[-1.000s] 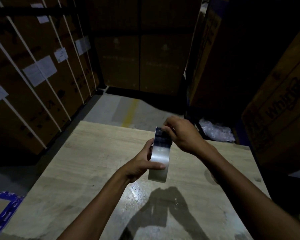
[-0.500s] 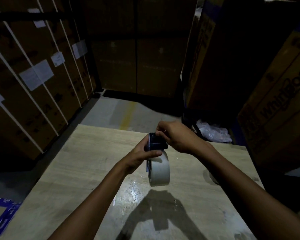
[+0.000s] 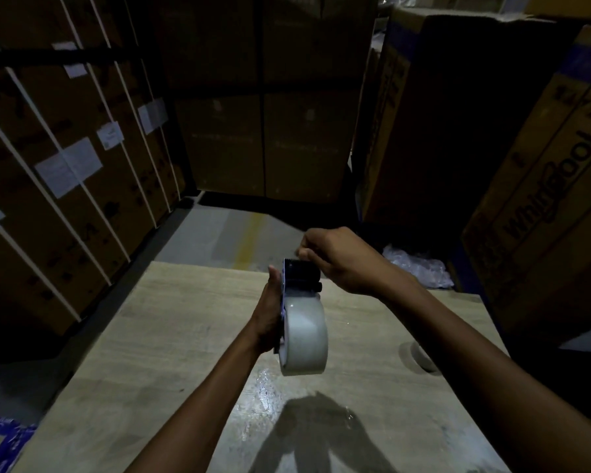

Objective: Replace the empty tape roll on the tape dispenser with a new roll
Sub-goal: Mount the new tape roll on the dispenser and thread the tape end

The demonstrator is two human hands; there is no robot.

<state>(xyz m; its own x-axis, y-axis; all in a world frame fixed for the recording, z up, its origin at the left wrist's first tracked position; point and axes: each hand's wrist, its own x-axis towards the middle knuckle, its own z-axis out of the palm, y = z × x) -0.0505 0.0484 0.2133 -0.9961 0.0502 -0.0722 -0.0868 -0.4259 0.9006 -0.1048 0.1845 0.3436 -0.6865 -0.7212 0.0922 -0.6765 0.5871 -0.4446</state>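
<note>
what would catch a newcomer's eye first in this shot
Probably the pale tape roll at centre, mounted on a dark tape dispenser held above the wooden table. The left hand grips it from the side while the right hand pinches at its top end. Tall cardboard boxes crowd the dim background.

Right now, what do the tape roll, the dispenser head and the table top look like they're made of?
Tape roll: glossy plastic film, pale and slightly see-through, with a soft sheen. Dispenser head: dark, matte, probably plastic; a toothed edge shows on top, metal or plastic unclear in the dim light. Table top: pale wood-grain board, likely laminate, since it shines near the roll.
</note>
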